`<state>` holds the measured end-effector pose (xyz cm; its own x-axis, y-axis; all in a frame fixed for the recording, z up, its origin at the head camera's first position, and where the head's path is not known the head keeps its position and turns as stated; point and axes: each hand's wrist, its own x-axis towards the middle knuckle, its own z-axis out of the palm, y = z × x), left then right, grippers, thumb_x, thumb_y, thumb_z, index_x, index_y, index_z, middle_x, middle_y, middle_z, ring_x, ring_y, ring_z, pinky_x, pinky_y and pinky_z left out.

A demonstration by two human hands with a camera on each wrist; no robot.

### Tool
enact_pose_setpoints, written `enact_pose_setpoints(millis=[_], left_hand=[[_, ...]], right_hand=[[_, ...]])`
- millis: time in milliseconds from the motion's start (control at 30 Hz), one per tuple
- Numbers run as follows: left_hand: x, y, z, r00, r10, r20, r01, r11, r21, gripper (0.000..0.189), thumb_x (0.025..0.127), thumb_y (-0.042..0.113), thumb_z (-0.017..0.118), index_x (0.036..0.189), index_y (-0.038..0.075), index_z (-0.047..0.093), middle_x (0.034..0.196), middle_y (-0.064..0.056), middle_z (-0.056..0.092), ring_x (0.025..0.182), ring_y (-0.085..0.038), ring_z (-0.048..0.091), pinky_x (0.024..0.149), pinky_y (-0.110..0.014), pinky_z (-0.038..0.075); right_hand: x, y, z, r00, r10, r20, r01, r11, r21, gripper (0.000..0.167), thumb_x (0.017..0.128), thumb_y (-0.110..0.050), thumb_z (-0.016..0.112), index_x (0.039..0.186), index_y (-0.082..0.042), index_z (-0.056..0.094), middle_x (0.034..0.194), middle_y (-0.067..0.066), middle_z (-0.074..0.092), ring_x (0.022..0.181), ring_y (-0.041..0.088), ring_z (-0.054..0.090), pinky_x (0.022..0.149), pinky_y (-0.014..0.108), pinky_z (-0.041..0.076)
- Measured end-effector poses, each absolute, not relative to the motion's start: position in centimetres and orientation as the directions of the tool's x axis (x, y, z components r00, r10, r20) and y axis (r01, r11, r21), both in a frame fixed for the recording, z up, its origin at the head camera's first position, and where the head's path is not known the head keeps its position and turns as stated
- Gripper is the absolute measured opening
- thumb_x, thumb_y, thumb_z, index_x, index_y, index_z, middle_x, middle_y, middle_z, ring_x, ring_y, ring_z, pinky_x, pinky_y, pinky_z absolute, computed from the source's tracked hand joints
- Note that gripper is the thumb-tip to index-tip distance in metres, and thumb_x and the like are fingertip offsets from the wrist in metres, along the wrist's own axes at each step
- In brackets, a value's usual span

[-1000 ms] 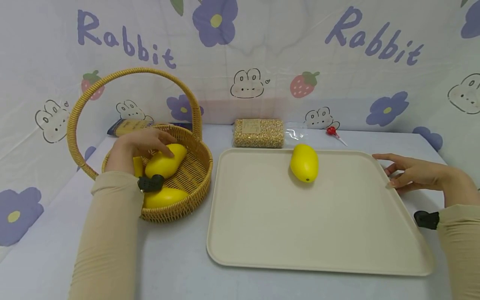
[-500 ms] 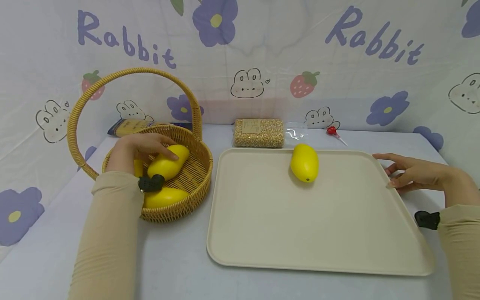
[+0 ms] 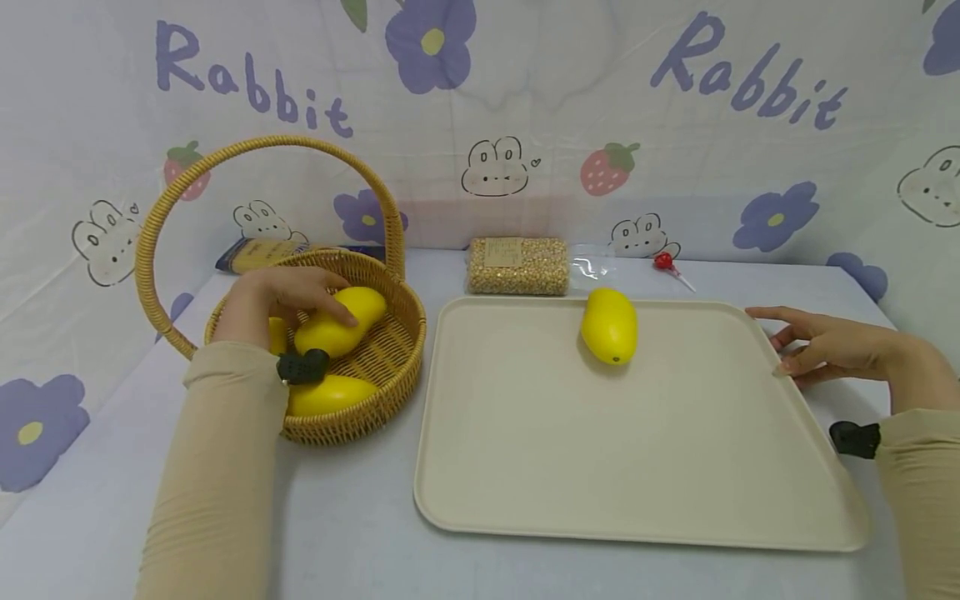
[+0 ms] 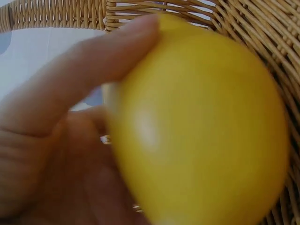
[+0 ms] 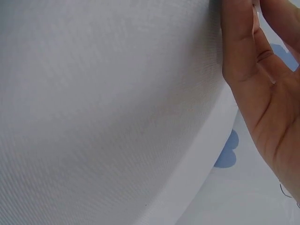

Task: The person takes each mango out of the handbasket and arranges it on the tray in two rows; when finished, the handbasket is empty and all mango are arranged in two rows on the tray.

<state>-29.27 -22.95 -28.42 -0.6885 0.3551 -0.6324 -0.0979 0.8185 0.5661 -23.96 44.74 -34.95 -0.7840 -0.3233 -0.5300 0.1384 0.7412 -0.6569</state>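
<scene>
Left hand (image 3: 297, 288) grips a yellow fruit (image 3: 341, 333), long axis slanting, narrower end far right

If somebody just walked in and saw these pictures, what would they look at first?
Probably the bright yellow fruit in the left hand, inside the woven basket with a tall looped handle. Next might be the other yellow fruit at the far edge of the big pale tray. Behind everything, purple "Rabbit" lettering on the cloth stands out too.
</scene>
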Motion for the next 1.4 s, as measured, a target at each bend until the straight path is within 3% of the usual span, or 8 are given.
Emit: enact_pose_setpoints(millis=[333,500,733,1233,1400], left_hand=[[-27.9,-21.4,-25.5,-0.749,0.465,-0.472,0.049,0.749,0.661,0.081,0.088,0.036,0.071,0.153,0.015,0.027,0.145,-0.012,0.042,0.128,-0.03,0.045,0.113,-0.05,0.042],[-27.4,-20.4,-24.4,-0.755,0.521,-0.398,0.108,0.698,0.708,0.071,0.088,0.034,0.071,0.147,0.017,0.035,0.137,-0.009,0.05,0.12,-0.026,0.051,0.104,-0.039,0.049],[-26.3,-18.0,-22.8,-0.766,0.564,-0.308,0.166,0.637,0.753,0.064,0.091,0.036,0.068,0.145,0.019,0.038,0.133,-0.007,0.054,0.115,-0.025,0.056,0.102,-0.04,0.052],[-24.9,-12.3,-21.2,-0.794,0.598,-0.108,0.157,0.374,0.914,0.057,0.093,0.025,0.062,0.145,0.017,0.04,0.129,-0.01,0.056,0.106,-0.027,0.063,0.089,-0.04,0.06],[-24.2,-10.4,-20.7,-0.812,0.578,-0.078,0.15,0.337,0.929,0.053,0.094,0.026,0.062,0.142,0.015,0.041,0.129,-0.01,0.056,0.111,-0.026,0.061,0.091,-0.044,0.059]], right_hand=[[-23.8,44.4,-34.8,-0.787,-0.317,-0.529,0.134,0.75,-0.648,0.096,0.091,-0.02,0.068,0.159,-0.027,0.002,0.14,0.024,0.035,0.104,0.01,0.056,0.088,0.029,0.057],[-23.8,44.4,-34.7,-0.787,-0.309,-0.534,0.14,0.753,-0.643,0.094,0.092,-0.019,0.067,0.159,-0.029,0.002,0.141,0.025,0.033,0.104,0.01,0.056,0.088,0.028,0.056],[-23.8,44.4,-34.7,-0.785,-0.315,-0.533,0.139,0.749,-0.647,0.094,0.092,-0.019,0.067,0.159,-0.033,0.003,0.141,0.024,0.034,0.103,0.007,0.056,0.088,0.028,0.056],[-23.8,44.5,-34.7,-0.788,-0.316,-0.529,0.135,0.75,-0.648,0.097,0.089,-0.021,0.07,0.159,-0.025,0.004,0.14,0.023,0.034,0.104,0.008,0.057,0.088,0.027,0.056],[-23.7,44.5,-34.6,-0.789,-0.311,-0.53,0.136,0.753,-0.644,0.097,0.089,-0.02,0.07,0.159,-0.023,0.004,0.139,0.022,0.035,0.103,0.007,0.056,0.088,0.026,0.056]])
